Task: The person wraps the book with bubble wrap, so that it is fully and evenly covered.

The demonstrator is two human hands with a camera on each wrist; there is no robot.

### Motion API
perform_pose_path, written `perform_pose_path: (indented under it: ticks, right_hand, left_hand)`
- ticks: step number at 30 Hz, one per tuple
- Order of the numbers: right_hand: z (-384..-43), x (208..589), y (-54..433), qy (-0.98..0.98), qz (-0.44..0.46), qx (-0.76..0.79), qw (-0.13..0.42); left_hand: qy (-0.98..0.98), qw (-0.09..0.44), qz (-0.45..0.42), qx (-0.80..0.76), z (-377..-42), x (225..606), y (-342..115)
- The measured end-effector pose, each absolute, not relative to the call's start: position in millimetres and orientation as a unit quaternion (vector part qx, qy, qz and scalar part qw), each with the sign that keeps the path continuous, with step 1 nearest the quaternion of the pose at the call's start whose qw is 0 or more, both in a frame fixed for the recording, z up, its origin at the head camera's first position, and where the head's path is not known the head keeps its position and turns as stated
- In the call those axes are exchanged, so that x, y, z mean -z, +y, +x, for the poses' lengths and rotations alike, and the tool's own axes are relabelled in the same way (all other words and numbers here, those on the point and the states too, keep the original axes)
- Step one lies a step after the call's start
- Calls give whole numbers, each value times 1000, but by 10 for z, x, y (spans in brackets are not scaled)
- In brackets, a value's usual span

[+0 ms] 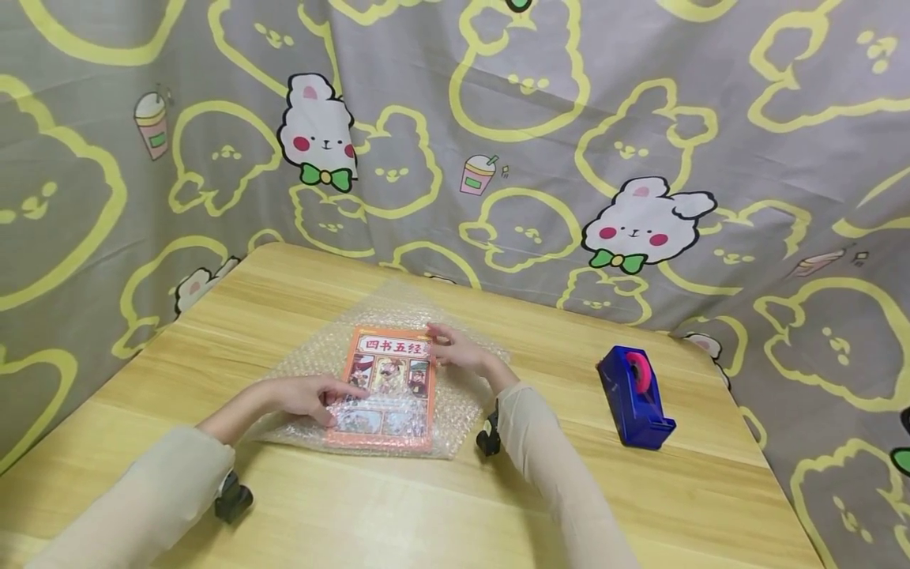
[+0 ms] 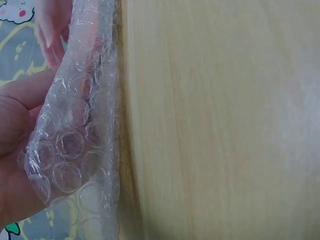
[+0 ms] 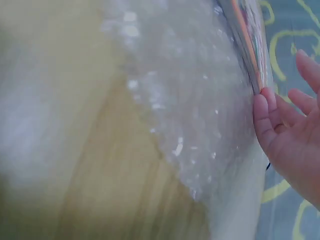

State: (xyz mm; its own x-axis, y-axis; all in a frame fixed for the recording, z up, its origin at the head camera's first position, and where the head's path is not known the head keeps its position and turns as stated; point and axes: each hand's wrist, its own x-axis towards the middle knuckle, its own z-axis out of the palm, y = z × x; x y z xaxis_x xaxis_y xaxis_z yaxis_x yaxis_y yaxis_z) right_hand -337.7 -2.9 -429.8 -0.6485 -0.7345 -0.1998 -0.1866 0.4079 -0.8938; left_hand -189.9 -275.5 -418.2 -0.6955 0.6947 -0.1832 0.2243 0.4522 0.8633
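An orange-bordered book [image 1: 389,363] with a picture cover lies face up on a sheet of bubble wrap [image 1: 306,356]. The lower part of its cover shows through a folded-over layer of the wrap. From the left, my left hand [image 1: 306,397] rests on this layer, index finger stretched over the cover and thumb lower down near the book's left edge. Clear bubbles pass in front of that hand in the left wrist view. My right hand [image 1: 460,350] touches the book's upper right edge; in the right wrist view its fingertips [image 3: 261,107] meet the page edge, other fingers spread.
A blue tape dispenser [image 1: 636,399] with a pink roll stands on the wooden table [image 1: 569,379] to the right. A grey curtain [image 1: 426,158] with cartoon rabbits hangs behind the table and along its sides. Dark wrist cameras [image 1: 233,498] sit under both sleeves.
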Motion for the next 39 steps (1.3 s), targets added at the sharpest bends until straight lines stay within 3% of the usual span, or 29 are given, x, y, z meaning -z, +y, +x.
perform_pose_path:
  ticks: [8,16,24,39]
  right_hand:
    - [-3553,4415,66,738,-205,565,306]
    - [-3606,4434,36,766,-154,567,261]
    - [-3609,4372,-8,782,-156,541,268]
    - [-3479,4245,-121,791,-190,564,145]
  left_hand:
    - [825,273,239,-434,-1878,4177,-2717]
    - [824,267,242,-437,-1879,4153,-2709]
    - [827,268,236,-433,-1884,4184,-2719]
    - [828,268,250,-425,-1911,4195,-2719]
